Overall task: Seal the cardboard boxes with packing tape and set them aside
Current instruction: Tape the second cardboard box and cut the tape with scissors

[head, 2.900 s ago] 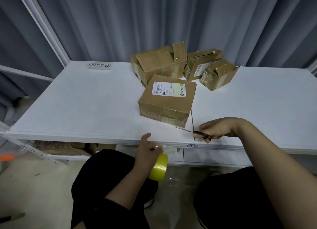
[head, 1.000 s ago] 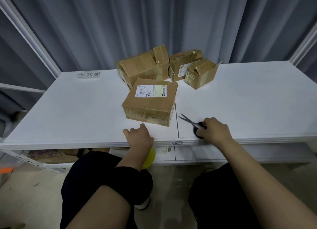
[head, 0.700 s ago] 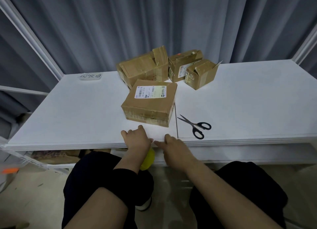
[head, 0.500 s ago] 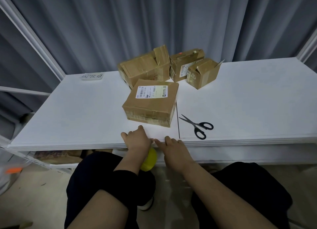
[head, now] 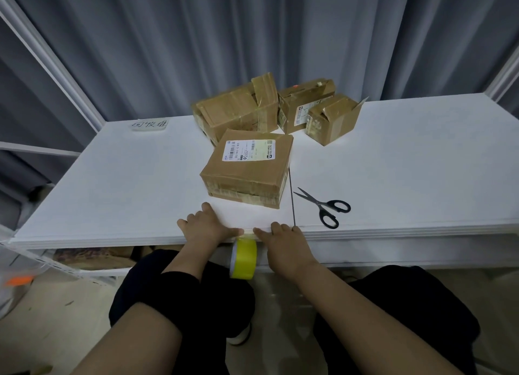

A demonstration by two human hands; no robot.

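- The nearest box sits label-up near the middle of the table, just beyond your hands. Its top looks closed and shiny bands run round its front side, so I judge it sealed or nearly so, but not yet set aside.
- The tape roll hangs below the table's front edge, between your hands, on a short strip that reaches the edge.
- Your left hand rests bent fingers on the table top, with the thumb laid along the edge toward that strip.
- Your right hand lies over the edge and touches the strip from the other side. I cannot tell whether it pinches or only presses.
- The scissors lie slightly parted just right of the box, clear of both hands.
- Three more boxes crowd the back: a big box with a flap standing up, a middle box, and a small box with a flap sticking out. These likely remain to be sealed.
- A handwritten note lies at the back left, and a grey curtain hangs behind.
- Nothing blocks your reach, though the back cluster is tightly packed.
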